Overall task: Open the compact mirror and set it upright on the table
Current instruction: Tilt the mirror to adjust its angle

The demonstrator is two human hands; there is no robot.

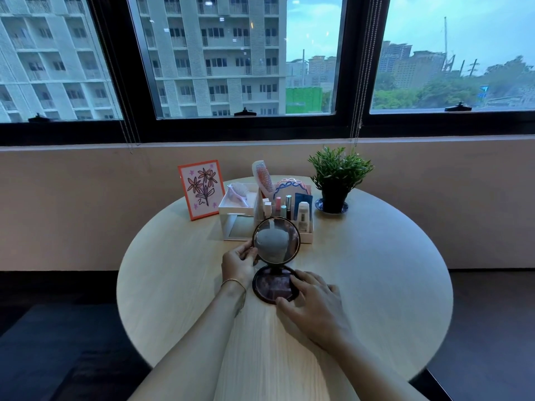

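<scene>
Window-side table (pixel 376 270) bears the mirror (pixel 276 241), open, base flat, lid upright. Its lid rim is pinched by the left hand (pixel 238 263); its base is pressed by the right hand (pixel 314 299), fingers straight. Both should be eased off slowly, lest it tip.

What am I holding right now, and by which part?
The compact mirror: left hand pinches the raised lid's left rim; right hand rests on the base's right edge.

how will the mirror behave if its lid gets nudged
Probably tippy: the mirror holds its lid upright on a flat base of similar size. Its glass looks fragile, its glossy rim likely slick.
</scene>
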